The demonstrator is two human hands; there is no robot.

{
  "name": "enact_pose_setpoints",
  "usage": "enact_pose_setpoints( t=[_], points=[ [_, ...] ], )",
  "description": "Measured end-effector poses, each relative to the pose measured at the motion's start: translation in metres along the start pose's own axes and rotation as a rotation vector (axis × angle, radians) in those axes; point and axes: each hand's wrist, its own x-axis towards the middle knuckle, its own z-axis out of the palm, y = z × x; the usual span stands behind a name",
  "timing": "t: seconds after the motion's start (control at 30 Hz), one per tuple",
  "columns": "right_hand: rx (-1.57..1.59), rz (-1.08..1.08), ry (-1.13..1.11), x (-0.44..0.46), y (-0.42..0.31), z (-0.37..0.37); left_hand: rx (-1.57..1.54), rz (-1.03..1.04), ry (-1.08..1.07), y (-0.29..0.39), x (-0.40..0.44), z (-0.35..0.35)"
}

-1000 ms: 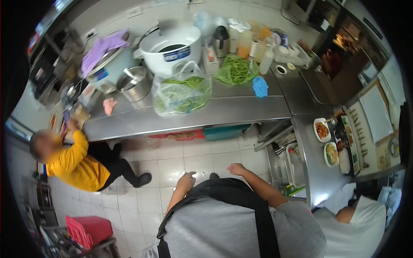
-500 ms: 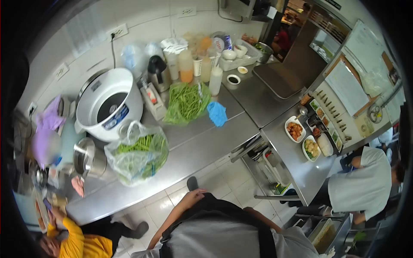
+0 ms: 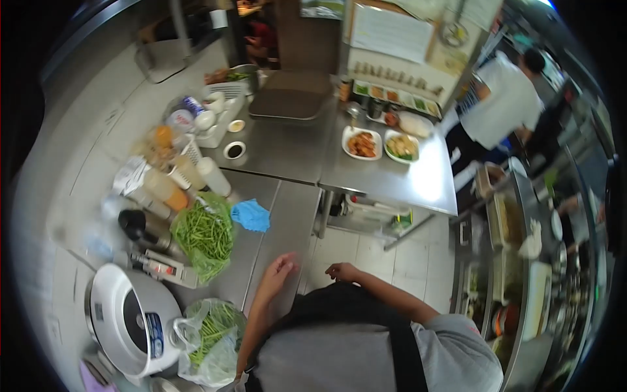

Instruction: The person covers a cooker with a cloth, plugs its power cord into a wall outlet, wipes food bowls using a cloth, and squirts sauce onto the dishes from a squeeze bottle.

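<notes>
My left hand (image 3: 281, 269) is above the steel counter's edge, empty, its fingers loosely bent and apart, slightly blurred. To its right, over the floor, my right hand (image 3: 342, 272) hangs in front of my body, empty, with loosely curled fingers. Nearest to my left hand on the counter (image 3: 264, 222) lie a crumpled blue cloth or glove (image 3: 251, 215) and an open bag of green beans (image 3: 204, 236). A second clear bag of greens (image 3: 212, 336) sits at the lower left, beside a large white cooker (image 3: 134, 320).
Bottles (image 3: 213, 176), a small scale (image 3: 164, 269) and sauce dishes (image 3: 234, 150) stand along the left. A brown tray (image 3: 290, 95) is at the back. Two white food dishes (image 3: 362, 144) sit on the right counter. A co-worker in white (image 3: 499, 98) stands beyond, near shelves (image 3: 516, 261).
The view has swung right, and my body has turned toward the counter corner. My left hand has come over the counter edge, and my right hand shows again. The person in yellow has left the view.
</notes>
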Motion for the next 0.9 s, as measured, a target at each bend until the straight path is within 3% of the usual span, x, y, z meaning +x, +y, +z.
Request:
enact_pose_setpoints(
  t=[0.07, 0.23, 0.27, 0.33, 0.43, 0.53, 0.57, 0.6, 0.63, 0.67, 0.73, 0.77, 0.8, 0.87, 0.9],
  points=[
    [-0.050, -0.033, 0.137, -0.006, 0.025, 0.002, 0.001, -0.001, -0.069, 0.005, 0.012, 0.002],
    [0.190, 0.426, 0.254, -0.052, 0.088, -0.013, 0.033, 0.022, -0.141, 0.002, 0.029, 0.007],
    [-0.224, 0.273, 0.231, -0.057, 0.106, -0.018, 0.047, 0.021, -0.136, 0.001, 0.032, 0.007],
    [-0.290, 0.659, -0.156, -0.048, 0.132, -0.031, -0.006, 0.018, -0.082, -0.008, 0.038, 0.004],
    [-0.098, 0.815, -0.328, -0.038, 0.146, -0.040, -0.042, -0.014, -0.034, -0.012, 0.051, 0.001],
    [-0.312, 0.552, -0.389, -0.013, 0.130, -0.051, -0.057, -0.040, 0.016, -0.011, 0.073, 0.003],
    [-0.376, 0.465, -0.310, -0.004, 0.124, -0.054, -0.057, -0.050, 0.029, -0.008, 0.081, 0.005],
    [-0.632, 0.310, -0.376, 0.026, 0.167, -0.038, -0.035, -0.054, 0.033, 0.002, 0.091, 0.010],
    [-0.686, 0.233, -0.410, 0.036, 0.157, -0.050, -0.012, -0.058, 0.033, 0.016, 0.100, 0.018],
    [-0.582, 0.257, -0.394, 0.041, 0.129, -0.071, 0.011, -0.058, 0.031, 0.026, 0.110, 0.025],
    [-0.344, 0.305, -0.123, 0.068, 0.134, -0.083, 0.047, -0.077, 0.016, 0.034, 0.133, 0.040],
    [-0.484, 0.144, -0.019, 0.084, 0.148, -0.086, 0.065, -0.081, -0.009, 0.038, 0.151, 0.051],
    [-0.303, 0.213, -0.045, 0.099, 0.151, -0.099, 0.086, -0.064, -0.058, 0.041, 0.171, 0.062],
    [-0.342, 0.064, -0.079, 0.121, 0.150, -0.126, 0.127, -0.052, -0.121, 0.041, 0.197, 0.077],
    [-0.170, 0.078, 0.039, 0.112, 0.146, -0.140, 0.204, -0.016, -0.202, 0.042, 0.204, 0.083]
  ],
)
